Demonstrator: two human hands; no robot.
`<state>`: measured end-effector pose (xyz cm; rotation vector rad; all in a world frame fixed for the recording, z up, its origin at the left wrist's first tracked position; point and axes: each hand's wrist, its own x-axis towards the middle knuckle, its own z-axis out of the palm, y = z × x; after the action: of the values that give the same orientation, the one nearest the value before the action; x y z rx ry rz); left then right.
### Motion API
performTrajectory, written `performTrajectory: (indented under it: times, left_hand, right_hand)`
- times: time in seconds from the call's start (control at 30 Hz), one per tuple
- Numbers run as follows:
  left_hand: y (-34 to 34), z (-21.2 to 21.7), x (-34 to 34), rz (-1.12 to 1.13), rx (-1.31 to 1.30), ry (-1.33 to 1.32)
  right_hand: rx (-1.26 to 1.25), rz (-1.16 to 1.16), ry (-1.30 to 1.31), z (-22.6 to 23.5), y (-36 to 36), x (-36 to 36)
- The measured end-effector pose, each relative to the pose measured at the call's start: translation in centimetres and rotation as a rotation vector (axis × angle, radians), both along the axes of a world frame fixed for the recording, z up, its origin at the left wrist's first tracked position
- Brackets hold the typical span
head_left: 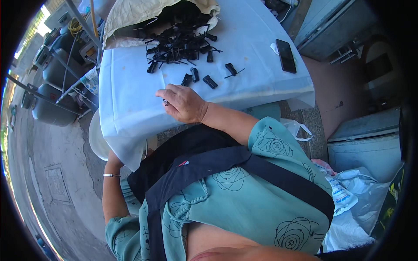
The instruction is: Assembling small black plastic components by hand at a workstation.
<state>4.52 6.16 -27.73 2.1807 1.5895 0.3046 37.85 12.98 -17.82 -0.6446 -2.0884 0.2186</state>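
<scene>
My right hand [185,103] is over the near edge of the table. Its fingers are curled closed, and whatever they may hold is hidden. Just beyond it lie several small black plastic pieces, among them one single black piece [210,82] and another with a thin side stem [231,68]. A heap of similar black parts [180,45] spills from the mouth of a beige sack [126,19]. My left hand [114,159] reaches down at the table's left corner, beside a white bucket [96,138]; the hanging tablecloth covers its fingers.
A white cloth [126,93] covers the table and hangs over its front. On the right side lies a black phone [285,56]. Grey gas cylinders [54,106] and metal poles stand to the left. A metal box [365,148] and plastic bags [355,195] are at the right.
</scene>
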Motion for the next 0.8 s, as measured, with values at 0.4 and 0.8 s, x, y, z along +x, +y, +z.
performTrajectory:
  times: [0.4,0.8]
  left_hand:
    - [-7.3,-4.2,23.4,-0.391,-0.296,0.063]
    - [-5.6,7.0,24.3,-0.346,-0.21,-0.167]
  right_hand:
    - [-0.719,0.185,-0.354,-13.7,-15.4,13.5]
    - [-0.119,-0.166,0.548,10.5,-19.3,25.1]
